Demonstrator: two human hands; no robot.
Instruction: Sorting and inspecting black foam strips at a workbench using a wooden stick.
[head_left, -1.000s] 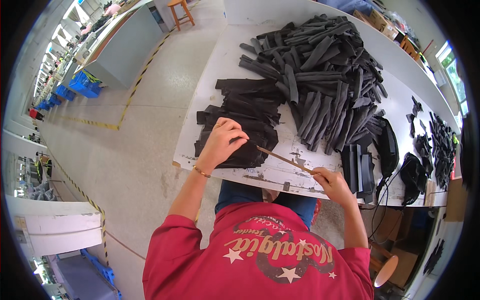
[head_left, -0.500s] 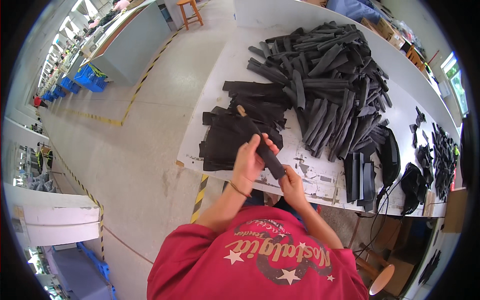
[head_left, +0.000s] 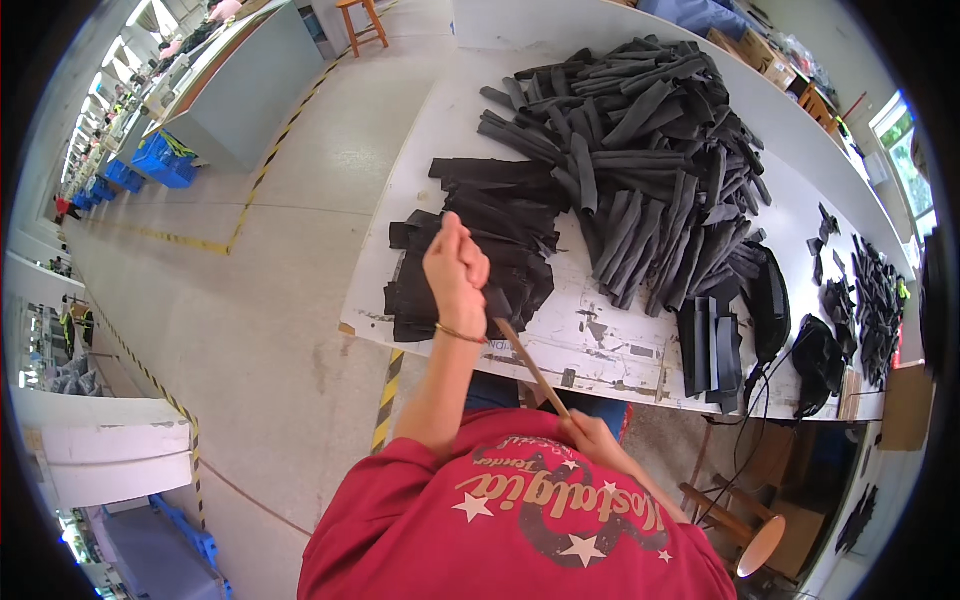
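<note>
My left hand [head_left: 457,262] is closed on a black fabric tube [head_left: 497,302], whose lower end sticks out beside the wrist; the rest of it is hidden by the fingers. From that end a thin wooden stick [head_left: 536,372] runs down toward my body. At its near end my right hand [head_left: 592,440] grips the stick close to my shirt. Below and around the left hand lies a stack of flat black fabric pieces [head_left: 410,290] at the table's left end.
A large heap of dark fabric tubes [head_left: 640,150] covers the middle of the white table [head_left: 615,375]. Folded dark strips [head_left: 710,350], a black bag-like item [head_left: 770,310] and cables lie to the right. A wooden stool [head_left: 762,545] stands under the table's right side.
My right hand has drawn the stick down toward my body, so a long length now shows below the tube. My left hand has moved up and left with the tube.
</note>
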